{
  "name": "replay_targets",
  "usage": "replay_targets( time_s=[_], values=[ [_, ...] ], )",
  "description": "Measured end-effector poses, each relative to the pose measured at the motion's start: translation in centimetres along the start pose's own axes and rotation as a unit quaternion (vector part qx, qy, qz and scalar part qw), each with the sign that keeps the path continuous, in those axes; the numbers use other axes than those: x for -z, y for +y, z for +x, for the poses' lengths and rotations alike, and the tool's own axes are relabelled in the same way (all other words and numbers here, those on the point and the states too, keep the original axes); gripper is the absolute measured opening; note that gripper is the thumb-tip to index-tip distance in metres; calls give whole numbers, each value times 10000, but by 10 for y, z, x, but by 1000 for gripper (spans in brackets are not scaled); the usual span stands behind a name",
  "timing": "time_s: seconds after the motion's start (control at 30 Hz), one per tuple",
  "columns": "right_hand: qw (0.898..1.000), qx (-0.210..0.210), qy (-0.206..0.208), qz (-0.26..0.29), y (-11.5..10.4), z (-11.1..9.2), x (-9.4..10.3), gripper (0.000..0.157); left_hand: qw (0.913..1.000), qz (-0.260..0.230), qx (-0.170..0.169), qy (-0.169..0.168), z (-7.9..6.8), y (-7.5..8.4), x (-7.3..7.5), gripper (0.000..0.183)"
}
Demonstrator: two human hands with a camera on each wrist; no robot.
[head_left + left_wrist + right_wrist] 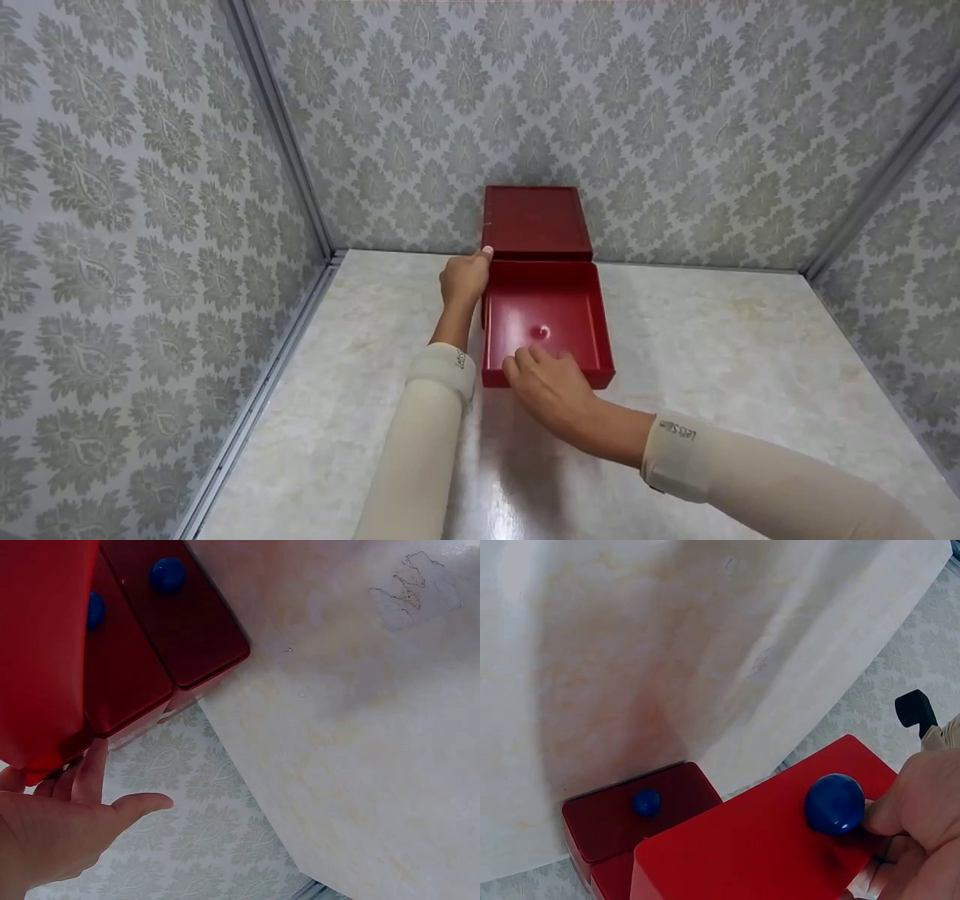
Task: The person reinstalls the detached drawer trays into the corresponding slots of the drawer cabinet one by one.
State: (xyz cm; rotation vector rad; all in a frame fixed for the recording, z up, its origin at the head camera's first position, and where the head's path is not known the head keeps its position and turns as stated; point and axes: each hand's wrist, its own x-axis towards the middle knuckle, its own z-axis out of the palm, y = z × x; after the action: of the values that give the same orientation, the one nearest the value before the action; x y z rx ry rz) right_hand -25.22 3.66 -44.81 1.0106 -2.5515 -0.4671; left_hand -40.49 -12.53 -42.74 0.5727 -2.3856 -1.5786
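A red drawer [551, 315] stands pulled out from a small red drawer cabinet [532, 217] against the back wall. Nothing lies inside it. My right hand [551, 382] pinches the drawer's front wall, thumb beside its round blue knob [835, 804] and fingers over the wall. On the cabinet's left side rests my left hand [465, 279], fingers fairly straight against the red side and thumb held apart. Below the pulled-out drawer, the left wrist view shows two closed drawer fronts, one with a blue knob [167, 575] in full sight.
The cabinet stands on a pale marbled tabletop [720, 390]. Patterned panels [420, 112] rise behind and at both sides, joined by grey metal rails [277, 127]. A clear patch [418, 596] with a ragged outline marks the tabletop.
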Motion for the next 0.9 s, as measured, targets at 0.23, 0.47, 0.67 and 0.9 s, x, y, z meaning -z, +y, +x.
replay_targets(
  time_s=[0.23,0.47,0.67,0.9],
  values=[
    [9999,-61,58,113,6,9,-2,46,10000,-2,-38,-8,-1,-1,0,47],
    [9996,-166,193,87,12,19,-4,34,9999,36,-151,-10,0,-2,-1,48],
    [9992,-255,-39,290,18,30,-6,48,9999,-62,-102,18,0,-2,0,46],
    [9993,-237,198,187,27,41,-8,58,9999,-55,-152,-12,2,-3,0,42]
  ],
)
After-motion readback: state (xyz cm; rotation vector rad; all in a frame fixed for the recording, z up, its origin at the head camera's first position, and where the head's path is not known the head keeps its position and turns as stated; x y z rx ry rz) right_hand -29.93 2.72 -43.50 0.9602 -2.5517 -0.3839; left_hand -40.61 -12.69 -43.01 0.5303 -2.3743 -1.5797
